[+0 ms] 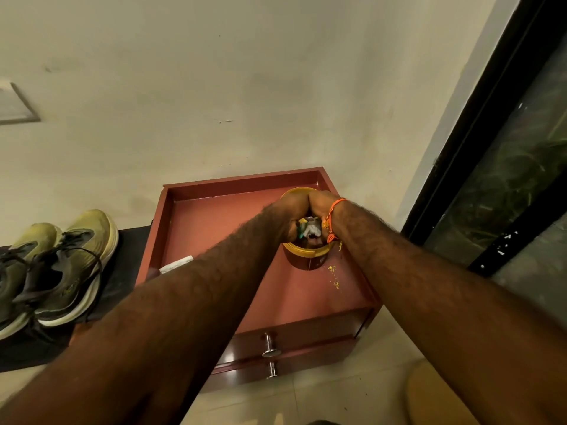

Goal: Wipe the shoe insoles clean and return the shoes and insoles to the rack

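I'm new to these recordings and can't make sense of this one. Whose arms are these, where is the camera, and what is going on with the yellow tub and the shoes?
There is no machine here: a person wears a wide-angle camera on the head, looking down along both bare forearms. The left hand and the right hand, which has an orange thread at the wrist, meet over a yellow-rimmed tub. They reach into it, among crumpled cloth or paper; exactly what each hand grips is hidden. The tub stands on a reddish-brown drawer cabinet against the wall, with yellow crumbs scattered beside it. To the left, a pair of olive-green running shoes sits on a dark surface, untouched.
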